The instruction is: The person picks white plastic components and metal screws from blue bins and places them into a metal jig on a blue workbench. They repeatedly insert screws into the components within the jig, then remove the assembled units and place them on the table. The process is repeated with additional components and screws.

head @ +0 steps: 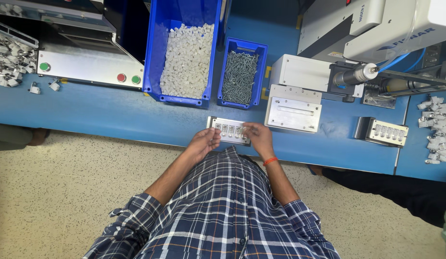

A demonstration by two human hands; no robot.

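Hands (231, 136) flank metal jig (228, 130), long axis lying left-right.

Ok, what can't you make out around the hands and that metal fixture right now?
All in the head view:
- Left hand: anything held is hidden by curled fingers.
- Right hand: fingertips cover the right end of the metal fixture.
- Fixture slots: too small to tell filled from empty.
- Second fixture: parts too small.

Blue workbench (112, 112) above speckled beige floor (64, 192)
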